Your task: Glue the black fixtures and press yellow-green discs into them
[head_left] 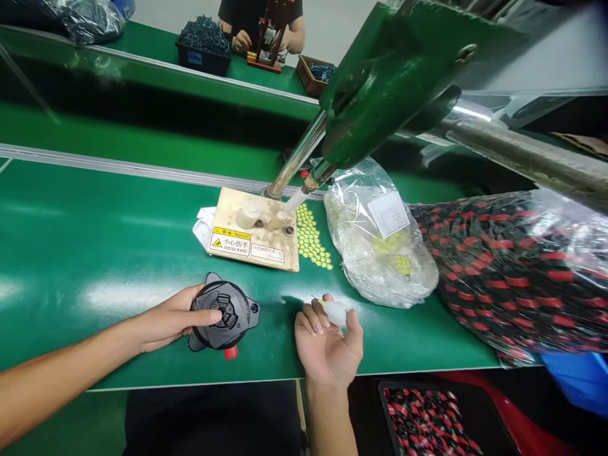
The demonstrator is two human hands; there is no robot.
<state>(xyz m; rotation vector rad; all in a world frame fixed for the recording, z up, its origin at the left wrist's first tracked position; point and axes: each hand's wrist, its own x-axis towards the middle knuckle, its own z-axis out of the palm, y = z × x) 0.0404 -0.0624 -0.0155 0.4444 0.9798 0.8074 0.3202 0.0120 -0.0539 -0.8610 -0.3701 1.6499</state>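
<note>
My left hand grips a round black plastic housing with lobed edges and a small red knob; the thumb lies across its centre. To the right, palm up, my right hand holds a small white squeeze bottle between thumb and fingers. A yellowish collar and a thin needle tip show at the bottle's left end, pointing toward the housing but apart from it. Beyond both hands stands a press with a cream base plate, white fixtures and a green head.
Several yellow-green discs lie right of the base plate. Beside them are a clear plastic bag and a big bag of black-and-red parts. A tray of similar parts sits below the table edge. Across the bench, a person's hands work near bins.
</note>
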